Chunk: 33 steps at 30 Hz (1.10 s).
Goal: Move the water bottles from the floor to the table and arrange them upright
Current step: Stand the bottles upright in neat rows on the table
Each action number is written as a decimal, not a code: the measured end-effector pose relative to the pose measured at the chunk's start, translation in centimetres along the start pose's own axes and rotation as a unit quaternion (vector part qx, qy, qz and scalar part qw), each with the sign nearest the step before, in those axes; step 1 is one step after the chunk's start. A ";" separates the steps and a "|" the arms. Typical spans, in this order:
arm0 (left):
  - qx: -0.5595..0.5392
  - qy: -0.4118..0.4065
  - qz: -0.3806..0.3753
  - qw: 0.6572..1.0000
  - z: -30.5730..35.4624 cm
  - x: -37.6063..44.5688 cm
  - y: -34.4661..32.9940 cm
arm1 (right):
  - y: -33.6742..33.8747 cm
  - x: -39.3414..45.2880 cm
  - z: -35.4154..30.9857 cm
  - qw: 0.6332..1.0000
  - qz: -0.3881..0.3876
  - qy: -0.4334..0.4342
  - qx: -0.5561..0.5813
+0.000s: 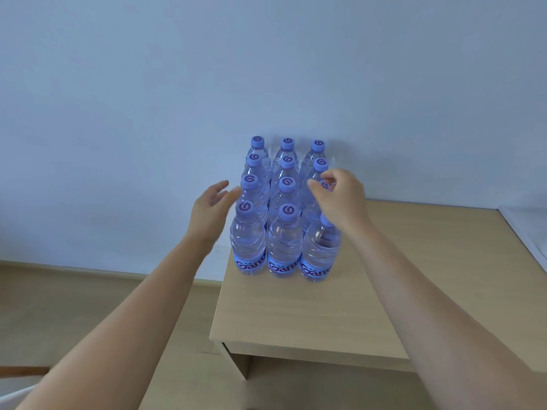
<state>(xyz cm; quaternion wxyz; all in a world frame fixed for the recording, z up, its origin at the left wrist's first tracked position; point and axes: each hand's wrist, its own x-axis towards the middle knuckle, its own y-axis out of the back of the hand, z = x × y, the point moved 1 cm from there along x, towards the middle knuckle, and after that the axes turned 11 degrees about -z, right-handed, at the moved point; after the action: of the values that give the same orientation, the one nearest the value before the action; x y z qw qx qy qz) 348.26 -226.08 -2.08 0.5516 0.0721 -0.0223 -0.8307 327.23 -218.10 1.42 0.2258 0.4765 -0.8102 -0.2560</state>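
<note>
Several clear water bottles with blue caps and blue labels stand upright in tight rows on the light wooden table (296, 315), by its far left corner against the wall. The front left bottle (248, 244) is the nearest. My right hand (340, 196) reaches over the right column, with thumb and fingers curled round the cap of the second bottle from the front (307, 206). My left hand (210, 208) hovers with straight fingers just left of the left column, its fingertips close to a cap. I cannot tell whether it touches.
A pale blue wall (266, 69) rises right behind the bottles. The table's left edge runs just beside the left column, with wooden floor (88, 306) below it. A white ledge (527, 232) borders the table on the right.
</note>
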 end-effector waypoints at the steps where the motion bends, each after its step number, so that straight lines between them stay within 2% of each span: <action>1: 0.011 -0.005 0.015 1.000 0.8 0.7 0.2 | 0.5 0.6 0.5 1.000 0.006 -0.020 -0.001; 5: 0.072 0.030 -0.002 0.997 2.4 3.2 -0.1 | 0.9 1.7 2.1 0.994 -0.044 -0.098 0.010; 9: 0.097 0.048 -0.036 0.993 2.3 4.0 -1.2 | 0.3 1.9 2.8 0.990 -0.074 -0.112 0.035; 19: 0.121 0.052 -0.033 0.991 1.4 4.9 -1.4 | 0.0 2.0 2.9 0.992 -0.077 -0.099 0.009; 25: 0.107 0.078 -0.030 0.991 2.6 6.0 0.1 | 1.2 3.5 3.6 0.987 -0.063 -0.136 0.049; 29: 0.098 0.092 -0.058 0.989 3.4 7.1 0.3 | 1.4 5.0 3.9 0.983 -0.041 -0.153 0.089; 33: 0.112 0.111 -0.077 0.984 3.2 8.8 0.0 | 0.7 6.7 3.7 0.979 -0.070 -0.152 0.114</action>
<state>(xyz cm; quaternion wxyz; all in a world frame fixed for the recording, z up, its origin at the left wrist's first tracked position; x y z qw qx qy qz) 344.43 -234.35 0.24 0.4738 0.2270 -0.0480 -0.8495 321.49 -223.04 -0.13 0.0258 0.5106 -0.8234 -0.2463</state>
